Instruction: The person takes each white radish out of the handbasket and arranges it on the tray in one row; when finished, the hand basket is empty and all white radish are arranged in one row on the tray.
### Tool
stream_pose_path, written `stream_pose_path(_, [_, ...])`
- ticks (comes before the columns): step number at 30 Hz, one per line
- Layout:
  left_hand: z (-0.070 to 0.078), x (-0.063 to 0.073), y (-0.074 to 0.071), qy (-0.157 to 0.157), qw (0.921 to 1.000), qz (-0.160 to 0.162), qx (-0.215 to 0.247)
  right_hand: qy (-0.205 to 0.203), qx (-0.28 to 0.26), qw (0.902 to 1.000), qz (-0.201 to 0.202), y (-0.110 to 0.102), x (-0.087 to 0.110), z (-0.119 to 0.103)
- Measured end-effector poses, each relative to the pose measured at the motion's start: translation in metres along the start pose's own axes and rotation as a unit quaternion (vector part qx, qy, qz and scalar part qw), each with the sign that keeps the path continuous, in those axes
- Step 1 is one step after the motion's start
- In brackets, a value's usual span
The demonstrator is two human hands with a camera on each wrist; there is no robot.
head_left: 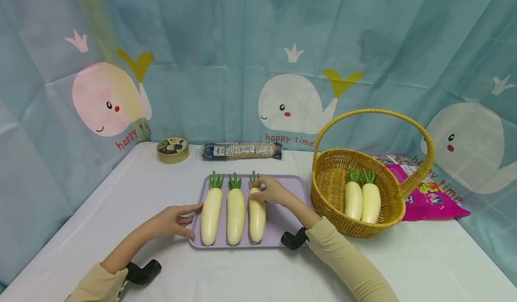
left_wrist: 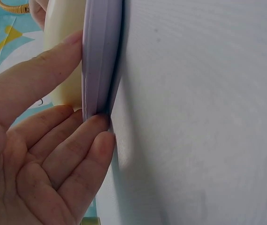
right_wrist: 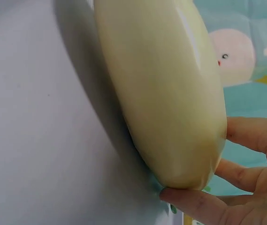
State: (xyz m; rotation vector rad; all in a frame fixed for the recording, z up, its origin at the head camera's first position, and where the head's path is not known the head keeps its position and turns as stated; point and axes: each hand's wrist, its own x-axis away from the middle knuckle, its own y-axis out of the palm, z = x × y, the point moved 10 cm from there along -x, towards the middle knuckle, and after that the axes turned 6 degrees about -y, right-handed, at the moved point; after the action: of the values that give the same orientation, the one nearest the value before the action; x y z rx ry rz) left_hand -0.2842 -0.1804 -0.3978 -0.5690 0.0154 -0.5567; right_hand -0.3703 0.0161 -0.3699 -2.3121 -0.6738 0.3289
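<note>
Three white radishes with green tops lie side by side on a lilac tray [head_left: 286, 234]: a left radish [head_left: 211, 216], a middle radish [head_left: 236, 216] and a right radish [head_left: 257, 221]. My right hand [head_left: 271, 190] holds the right radish by its leafy end, thumb and fingers on either side. In the right wrist view, the fingers [right_wrist: 194, 199] meet that rounded end of the radish [right_wrist: 164, 93]. At the tray's left edge, my left hand [head_left: 169, 221] rests with fingers extended; its thumb and fingertips touch the tray rim [left_wrist: 100, 61] in the left wrist view.
To the right stands a yellow wicker basket [head_left: 329, 203] with a tall handle, holding two more radishes [head_left: 362, 203]. A pink bag [head_left: 432, 203] lies behind it. Along the back are a round tin [head_left: 173, 150] and a wrapped long packet [head_left: 242, 151], before a whale-print curtain [head_left: 210, 91].
</note>
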Motion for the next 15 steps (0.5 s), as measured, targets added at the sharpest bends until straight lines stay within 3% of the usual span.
stream_pose_path(15, [0.0038, 0.001, 0.001, -0.001, 1.0, -0.001, -0.004, -0.015, 0.003, 0.9999, -0.003, 0.001, 0.0005, -0.0021])
